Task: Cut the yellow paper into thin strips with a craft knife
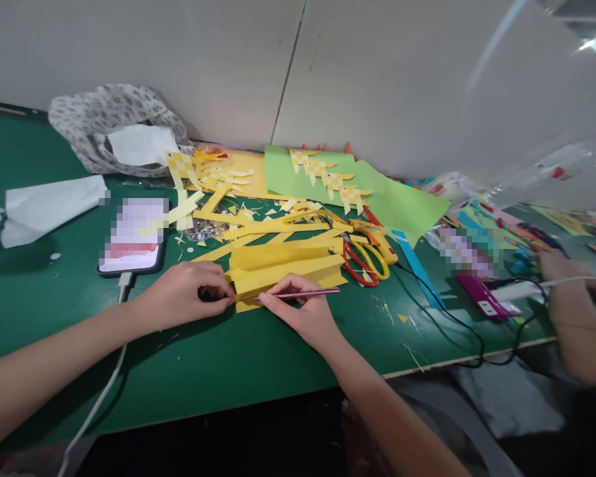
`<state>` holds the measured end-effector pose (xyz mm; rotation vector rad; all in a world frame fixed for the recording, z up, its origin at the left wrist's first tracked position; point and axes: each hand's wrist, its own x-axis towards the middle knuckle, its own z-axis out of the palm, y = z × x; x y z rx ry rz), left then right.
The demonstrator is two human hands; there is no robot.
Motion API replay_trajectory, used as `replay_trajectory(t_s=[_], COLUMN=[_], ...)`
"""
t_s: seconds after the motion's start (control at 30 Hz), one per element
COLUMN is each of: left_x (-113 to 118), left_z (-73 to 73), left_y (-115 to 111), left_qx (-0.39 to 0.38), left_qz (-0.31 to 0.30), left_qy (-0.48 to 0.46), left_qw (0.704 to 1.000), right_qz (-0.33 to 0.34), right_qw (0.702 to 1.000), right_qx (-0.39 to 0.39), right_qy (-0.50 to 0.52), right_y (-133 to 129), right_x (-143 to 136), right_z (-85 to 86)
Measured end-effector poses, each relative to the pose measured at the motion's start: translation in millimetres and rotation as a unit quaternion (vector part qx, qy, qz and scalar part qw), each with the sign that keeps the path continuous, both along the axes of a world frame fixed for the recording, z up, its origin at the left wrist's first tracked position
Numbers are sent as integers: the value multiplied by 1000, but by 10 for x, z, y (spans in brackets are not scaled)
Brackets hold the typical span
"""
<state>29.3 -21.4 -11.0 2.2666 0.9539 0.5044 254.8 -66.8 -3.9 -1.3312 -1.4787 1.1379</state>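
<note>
Two pinches — left grip (187, 293) on yellow paper (278, 260), right grip (306, 317) on pink rod (325, 291)

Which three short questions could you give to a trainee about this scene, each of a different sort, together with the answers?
1. True or false: the right hand holds the slim pink tool.
2. Choose one: the white cable at the left of the picture is plugged into (a) the scissors; (b) the phone; (c) the purple device.
3. Open question: at which edge of the folded yellow paper, as seen in the picture, is the left hand?

Key: 1. True. 2. b. 3. At its left edge.
</note>
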Motion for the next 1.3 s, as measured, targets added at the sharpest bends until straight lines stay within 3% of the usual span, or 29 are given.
replay_trajectory(t_s=[1.3], left_x=[13], left_z=[23], left_y=[4], left_qx=[6], left_qz=[7], left_qy=[12], left_qw=[1000], right_qz=[20], right_qw=[1000], right_qx=[0], right_qy=[-23], right_y=[-8], right_x=[-19], right_z=[63])
